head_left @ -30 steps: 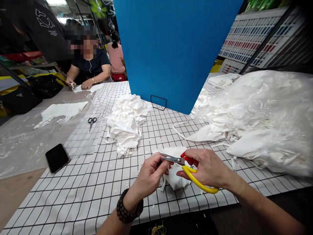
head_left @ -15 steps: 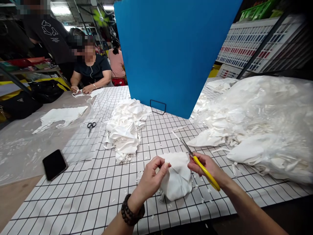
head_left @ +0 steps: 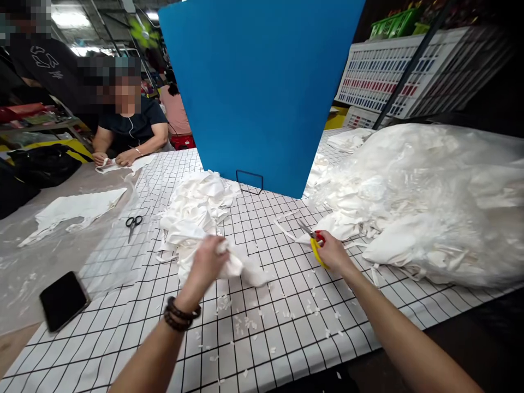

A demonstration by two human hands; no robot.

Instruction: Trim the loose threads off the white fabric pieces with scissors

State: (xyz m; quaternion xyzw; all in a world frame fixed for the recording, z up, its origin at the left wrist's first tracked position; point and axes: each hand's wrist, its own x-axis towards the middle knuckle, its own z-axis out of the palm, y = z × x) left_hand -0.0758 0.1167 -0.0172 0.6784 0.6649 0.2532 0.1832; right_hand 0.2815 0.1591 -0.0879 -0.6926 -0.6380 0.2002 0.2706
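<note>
My left hand (head_left: 207,263) grips a white cloth piece (head_left: 245,268) and holds it at the near edge of the white cloth pile (head_left: 196,210) on the checked table. My right hand (head_left: 332,252) holds yellow-handled scissors (head_left: 311,239), blades pointing up-left, close to the big heap of white cloth under clear plastic (head_left: 426,196). Small white scraps (head_left: 245,322) lie scattered on the checked cover between my arms.
A blue board (head_left: 257,87) stands upright at the table's middle. Black scissors (head_left: 131,224) and a black phone (head_left: 63,300) lie to the left. A seated person (head_left: 129,128) works on white cloth at the far left; flat white cloth (head_left: 71,210) lies near them.
My left hand has carried the white cloth piece leftward to the pile. My right hand with the scissors has moved away right and up. The view has shifted.
</note>
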